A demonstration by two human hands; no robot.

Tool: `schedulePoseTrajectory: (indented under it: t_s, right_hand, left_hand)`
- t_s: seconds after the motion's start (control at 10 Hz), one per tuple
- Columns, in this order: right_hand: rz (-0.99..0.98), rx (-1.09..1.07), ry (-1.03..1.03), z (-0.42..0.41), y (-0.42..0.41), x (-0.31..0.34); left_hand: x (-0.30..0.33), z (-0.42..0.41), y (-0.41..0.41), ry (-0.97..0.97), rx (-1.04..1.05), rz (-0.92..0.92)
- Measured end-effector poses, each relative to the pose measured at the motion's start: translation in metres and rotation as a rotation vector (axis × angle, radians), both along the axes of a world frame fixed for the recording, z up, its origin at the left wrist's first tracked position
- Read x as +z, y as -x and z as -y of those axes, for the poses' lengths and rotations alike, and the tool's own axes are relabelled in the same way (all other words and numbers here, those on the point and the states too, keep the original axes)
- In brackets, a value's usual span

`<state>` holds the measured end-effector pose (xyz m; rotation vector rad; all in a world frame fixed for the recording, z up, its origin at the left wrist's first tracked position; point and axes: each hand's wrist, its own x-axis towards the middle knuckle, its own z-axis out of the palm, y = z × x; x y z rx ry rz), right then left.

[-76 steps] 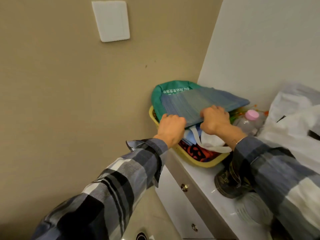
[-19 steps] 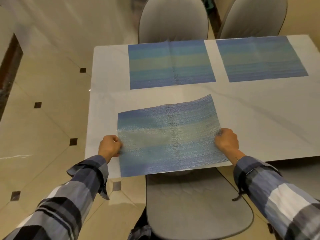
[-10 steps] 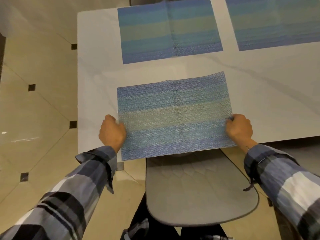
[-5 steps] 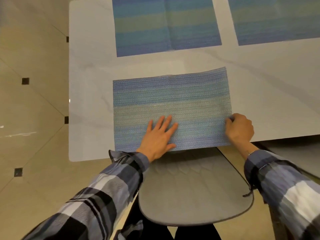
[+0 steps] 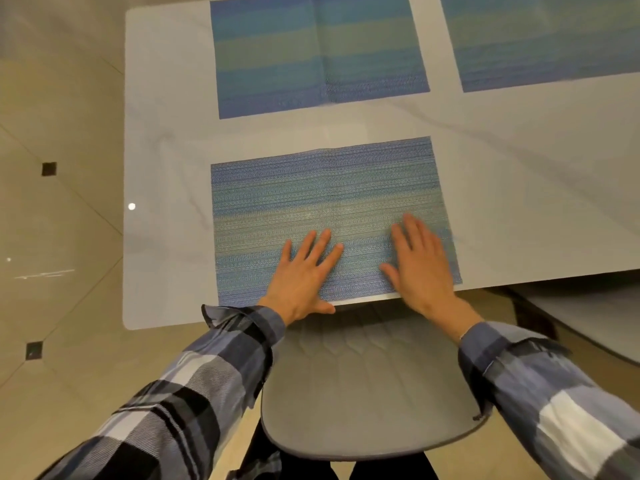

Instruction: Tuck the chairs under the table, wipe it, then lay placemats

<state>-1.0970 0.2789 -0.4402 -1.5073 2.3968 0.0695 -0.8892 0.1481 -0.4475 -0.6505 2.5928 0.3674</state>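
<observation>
Head view: left hand [image 5: 304, 271] lies flat, fingers [image 5: 323, 241] straight and spread, palm down on the near blue-green striped woven rectangular placemat [image 5: 311, 202]. Right hand [image 5: 420, 263] likewise flat, fingers straight and slightly spread, pressing the same mat's right part. Neither hand grips anything; both just rest on the weave. Both wrists cross the near edge of the white marble-look surface [image 5: 166, 216]. Sleeves are blue, grey, black and white plaid.

Placemats counted: three. The near one sits at the near edge of the surface, slightly skewed, its right side further from the person than its left. A second matching placemat with a centre fold crease [image 5: 318, 53] lies beyond it, apart from it by a bare strip. A third matching placemat [image 5: 547, 39] lies to the right of the second, cut off by the frame's top and right edges.

Chairs counted: two visible. One grey padded chair [image 5: 367, 393] sits directly below the hands, its front tucked under the surface edge. The edge of another grey chair [image 5: 595, 323] shows at the right, partly under the surface.

Surface has rounded corners and faint grey veining. Floor [image 5: 59, 98] is glossy beige tile with small dark square insets [image 5: 49, 169] at the joints, with light glare spots.
</observation>
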Motion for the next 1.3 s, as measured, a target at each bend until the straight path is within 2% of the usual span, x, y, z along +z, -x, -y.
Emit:
schedulePoseTrajectory:
  t_s: [0.3, 1.0, 1.1, 1.3]
  right_hand:
    - [-0.007, 0.029, -0.146, -0.02, 0.003, -0.018]
    - [0.052, 0.001, -0.179, -0.02, 0.002, -0.004]
    - [0.106, -0.014, -0.157, -0.015, 0.001, 0.01]
    - [0.154, -0.037, -0.038, -0.01, 0.017, 0.056]
  left_hand:
    - [0.003, -0.008, 0.006, -0.009, -0.011, 0.004]
    - [0.01, -0.011, 0.011, -0.034, -0.002, 0.03]
    - [0.02, -0.011, 0.012, -0.115, 0.053, 0.029]
    - [0.056, 0.001, 0.001, -0.164, 0.286, -0.118]
